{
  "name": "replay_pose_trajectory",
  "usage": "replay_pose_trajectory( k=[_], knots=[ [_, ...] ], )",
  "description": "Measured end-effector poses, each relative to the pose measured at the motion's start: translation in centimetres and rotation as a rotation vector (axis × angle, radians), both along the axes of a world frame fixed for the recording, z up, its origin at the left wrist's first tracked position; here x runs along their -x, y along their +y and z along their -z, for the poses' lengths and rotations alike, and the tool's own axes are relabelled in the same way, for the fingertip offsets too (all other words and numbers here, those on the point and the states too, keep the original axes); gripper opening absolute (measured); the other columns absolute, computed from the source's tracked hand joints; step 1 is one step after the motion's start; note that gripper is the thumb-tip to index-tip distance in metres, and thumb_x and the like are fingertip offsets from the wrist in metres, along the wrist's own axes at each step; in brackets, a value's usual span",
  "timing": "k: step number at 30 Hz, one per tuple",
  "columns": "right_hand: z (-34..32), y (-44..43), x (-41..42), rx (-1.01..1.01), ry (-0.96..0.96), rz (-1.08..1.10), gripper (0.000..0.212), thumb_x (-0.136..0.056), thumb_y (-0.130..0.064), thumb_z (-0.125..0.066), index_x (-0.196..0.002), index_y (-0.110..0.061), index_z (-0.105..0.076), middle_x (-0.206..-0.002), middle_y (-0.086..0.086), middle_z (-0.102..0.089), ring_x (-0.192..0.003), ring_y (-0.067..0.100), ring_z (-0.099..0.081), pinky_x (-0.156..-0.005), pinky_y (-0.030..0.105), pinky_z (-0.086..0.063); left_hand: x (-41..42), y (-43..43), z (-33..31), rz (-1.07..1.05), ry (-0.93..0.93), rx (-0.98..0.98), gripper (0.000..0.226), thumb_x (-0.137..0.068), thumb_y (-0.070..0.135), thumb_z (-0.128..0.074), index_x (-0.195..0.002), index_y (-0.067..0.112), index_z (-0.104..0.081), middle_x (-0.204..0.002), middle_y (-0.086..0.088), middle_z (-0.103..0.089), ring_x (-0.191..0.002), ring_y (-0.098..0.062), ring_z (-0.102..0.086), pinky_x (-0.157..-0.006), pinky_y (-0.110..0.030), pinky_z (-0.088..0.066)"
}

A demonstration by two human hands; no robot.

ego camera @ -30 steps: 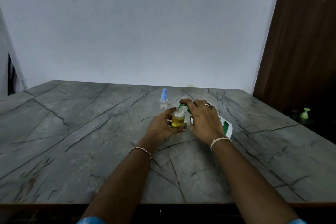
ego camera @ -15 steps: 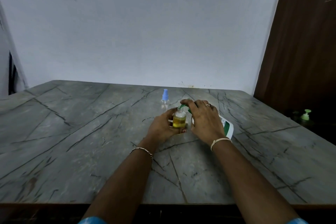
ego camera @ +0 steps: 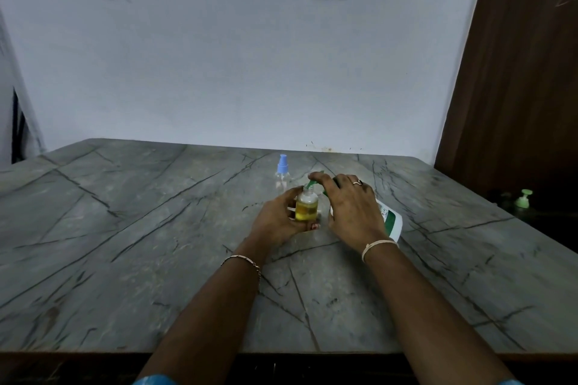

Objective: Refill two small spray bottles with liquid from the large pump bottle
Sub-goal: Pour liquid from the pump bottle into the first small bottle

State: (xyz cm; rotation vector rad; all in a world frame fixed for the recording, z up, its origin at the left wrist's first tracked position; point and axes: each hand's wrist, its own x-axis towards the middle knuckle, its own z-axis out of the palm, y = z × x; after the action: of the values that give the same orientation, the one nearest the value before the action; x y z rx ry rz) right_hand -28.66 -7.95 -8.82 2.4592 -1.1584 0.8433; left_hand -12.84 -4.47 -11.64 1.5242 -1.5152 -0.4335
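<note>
Hardly anything has shifted in the last second: both hands and both bottles sit where they were, and the yellow level looks about the same, though at this distance I cannot be sure.

The small open bottle (ego camera: 306, 208) stands on the tabletop (ego camera: 156, 228), gripped by the left hand (ego camera: 278, 219), and is well over half full of yellow liquid. The green spout (ego camera: 310, 184) of the large pump bottle (ego camera: 391, 219) hangs right over its mouth. The right hand (ego camera: 350, 209) lies curved over the pump head, holding it.

I judge the first refill nearly done. Its cap is nowhere in view. The second spray bottle (ego camera: 282, 173), just behind, still wears its blue sprayer and looks empty, so it remains to be filled.
</note>
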Motion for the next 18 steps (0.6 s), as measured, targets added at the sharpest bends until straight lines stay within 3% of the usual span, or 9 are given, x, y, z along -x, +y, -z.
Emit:
replay_pose_trajectory(
  k=[5,10,18],
  knots=[
    [0.09,-0.05,-0.08,0.005,0.001,0.004,0.079,-0.079,-0.014,-0.066,-0.142,-0.037,-0.025,-0.122,0.006,-0.054,-0.117,0.026,-0.047,-0.099,0.044,-0.038,-0.06,0.04,0.12,0.003,0.017,0.007,0.087,-0.062,0.032,-0.086,-0.138,0.026,-0.043,-0.119,0.000,-0.065,-0.102,-0.013,-0.064,-0.096,-0.035,-0.050],
    [0.36,-0.23,0.32,0.003,0.021,0.010,0.087,-0.079,-0.016,-0.069,-0.146,-0.040,-0.018,-0.124,0.006,-0.053,-0.118,0.027,-0.047,-0.101,0.045,-0.038,0.02,0.09,-0.08,0.008,0.029,-0.005,0.087,-0.062,0.029,-0.086,-0.138,0.027,-0.043,-0.117,0.002,-0.065,-0.097,-0.010,-0.064,-0.091,-0.024,-0.049],
    [-0.25,0.13,-0.45,-0.055,-0.054,-0.026,0.073,-0.076,-0.016,-0.069,-0.135,-0.035,-0.031,-0.123,0.002,-0.054,-0.118,0.025,-0.047,-0.100,0.043,-0.037,-0.07,0.00,0.03,-0.001,-0.008,0.008,0.085,-0.062,0.032,-0.086,-0.136,0.028,-0.044,-0.117,0.000,-0.066,-0.100,-0.014,-0.064,-0.094,-0.034,-0.051]
  ],
)
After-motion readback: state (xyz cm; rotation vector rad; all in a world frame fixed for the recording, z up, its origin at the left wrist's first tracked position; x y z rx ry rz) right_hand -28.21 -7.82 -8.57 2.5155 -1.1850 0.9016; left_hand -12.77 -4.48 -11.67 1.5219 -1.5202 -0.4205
